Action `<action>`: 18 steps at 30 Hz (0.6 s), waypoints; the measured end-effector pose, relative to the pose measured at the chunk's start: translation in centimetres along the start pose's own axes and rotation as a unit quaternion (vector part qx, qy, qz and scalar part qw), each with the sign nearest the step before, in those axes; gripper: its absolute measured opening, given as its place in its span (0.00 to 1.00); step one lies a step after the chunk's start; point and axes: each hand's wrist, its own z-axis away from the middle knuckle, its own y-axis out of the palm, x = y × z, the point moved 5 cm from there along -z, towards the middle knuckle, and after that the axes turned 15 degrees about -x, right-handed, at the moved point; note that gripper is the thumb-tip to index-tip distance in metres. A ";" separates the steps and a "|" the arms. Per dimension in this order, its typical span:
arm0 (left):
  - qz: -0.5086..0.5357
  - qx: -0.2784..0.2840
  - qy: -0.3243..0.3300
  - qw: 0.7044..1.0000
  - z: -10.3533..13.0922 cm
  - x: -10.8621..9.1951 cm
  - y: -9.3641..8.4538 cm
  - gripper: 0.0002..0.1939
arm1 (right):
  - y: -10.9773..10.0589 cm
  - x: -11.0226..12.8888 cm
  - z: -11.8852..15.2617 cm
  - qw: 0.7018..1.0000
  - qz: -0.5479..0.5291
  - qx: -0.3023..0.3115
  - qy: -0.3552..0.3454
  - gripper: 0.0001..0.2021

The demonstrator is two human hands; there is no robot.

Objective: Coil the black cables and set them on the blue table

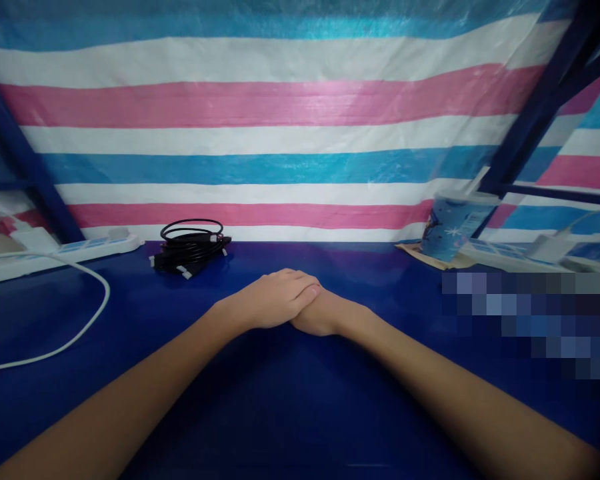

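My left hand (275,298) lies over my right hand (323,312) at the middle of the blue table (290,413). The left fingers are wrapped over the back of the right hand, with the thumb resting on it. Most of the right hand's fingers are hidden beneath the left hand. Behind them and to the left, a coiled bundle of black cables (193,250) with pale connector ends sits on the table, touched by neither hand.
White power strips (100,247) stand at the back left and back right, with a white cable (105,293) curving over the left side. A blue patterned cup (450,227) stands at the back right before a striped sheet (280,60). Blurred blocks cover the right edge.
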 end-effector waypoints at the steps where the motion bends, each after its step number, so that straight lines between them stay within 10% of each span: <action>1: 0.001 -0.001 0.001 1.000 0.0 0.0 0.1 0.25 | 0.0 0.0 0.0 1.000 0.002 0.005 -0.005 0.24; 8: -0.077 -0.060 0.021 0.995 -0.5 2.4 -2.5 0.21 | -0.1 -1.1 0.5 0.995 0.044 0.007 0.088 0.22; 13: -0.182 -0.241 -0.162 0.939 0.8 9.8 -9.0 0.20 | -0.4 -1.3 0.9 0.991 0.057 0.011 0.122 0.25; 18: -0.218 -0.170 -0.300 0.913 4.2 17.2 -10.8 0.26 | -0.5 -1.3 0.9 0.991 0.055 0.017 0.123 0.25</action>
